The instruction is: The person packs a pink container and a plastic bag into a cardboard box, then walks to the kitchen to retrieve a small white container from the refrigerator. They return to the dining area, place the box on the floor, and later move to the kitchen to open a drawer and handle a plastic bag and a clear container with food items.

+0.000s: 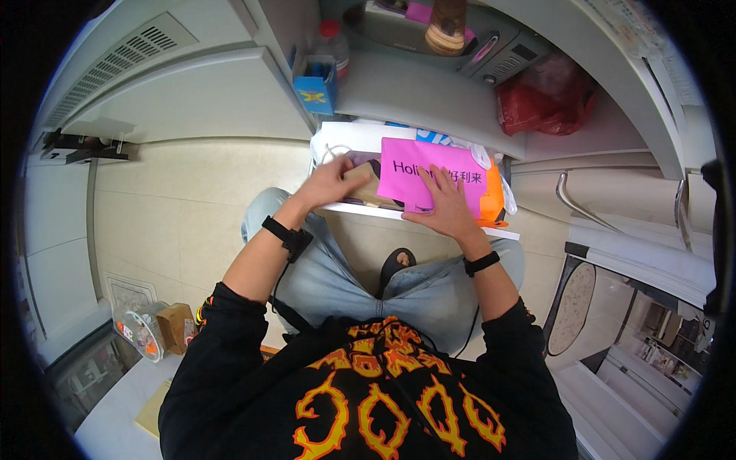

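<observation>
A pulled-out drawer [363, 211] stands between my knees, packed with folded bags. Across its contents lies a bright pink bag [402, 187] bearing dark writing. My right hand [445, 204] rests on it with fingers spread, thumb near the drawer's front edge. At the drawer's left side, my left hand [328, 183] reaches in at a tan paper bag [363, 179], thumb over it; its fingertips are partly hidden, so I cannot tell whether it grips. Behind these bags is a white bag [359, 137] with a cord handle. An orange bag [492, 198] pokes out at the right.
Above the drawer, a shelf holds a blue box [315, 92], a bottle with a red cap [329, 29], a microwave oven [489, 57] and a red plastic bag [546, 100]. Curved metal handles [586, 204] jut at the right. A clear tub [141, 333] stands at lower left.
</observation>
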A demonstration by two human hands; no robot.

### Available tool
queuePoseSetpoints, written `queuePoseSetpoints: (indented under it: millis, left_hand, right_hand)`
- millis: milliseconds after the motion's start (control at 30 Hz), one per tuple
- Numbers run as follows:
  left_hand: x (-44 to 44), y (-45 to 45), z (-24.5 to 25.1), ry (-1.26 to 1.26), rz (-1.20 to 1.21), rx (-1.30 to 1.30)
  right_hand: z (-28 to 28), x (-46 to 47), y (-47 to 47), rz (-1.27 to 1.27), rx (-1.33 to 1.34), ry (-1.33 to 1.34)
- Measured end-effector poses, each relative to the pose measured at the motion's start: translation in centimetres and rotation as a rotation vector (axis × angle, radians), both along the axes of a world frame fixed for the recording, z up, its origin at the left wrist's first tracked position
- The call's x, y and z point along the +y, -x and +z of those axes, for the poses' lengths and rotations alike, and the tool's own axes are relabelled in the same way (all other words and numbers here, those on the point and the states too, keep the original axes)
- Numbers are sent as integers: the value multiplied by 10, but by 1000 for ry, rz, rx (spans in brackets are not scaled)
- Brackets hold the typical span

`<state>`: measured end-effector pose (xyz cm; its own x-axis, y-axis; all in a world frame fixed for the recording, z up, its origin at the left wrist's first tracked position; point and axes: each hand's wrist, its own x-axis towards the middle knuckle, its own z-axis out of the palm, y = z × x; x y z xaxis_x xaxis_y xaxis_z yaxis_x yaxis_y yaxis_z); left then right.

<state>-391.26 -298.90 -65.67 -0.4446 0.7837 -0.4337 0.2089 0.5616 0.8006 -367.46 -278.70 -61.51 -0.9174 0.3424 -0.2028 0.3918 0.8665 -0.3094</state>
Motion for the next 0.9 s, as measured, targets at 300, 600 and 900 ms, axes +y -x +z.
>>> queuePoseSetpoints:
  millis: [300,600,900]
  left_hand:
    - [4,50,-45,-36,357,8]
    - [-6,9,-5,-401,313,-250]
    - [17,-26,18,-82,20,940]
  right_hand:
    - [-44,-4,-18,-37,77,54]
    - [-38,3,-28,-124,216,256]
    - [-30,-35,-11,58,95,-14]
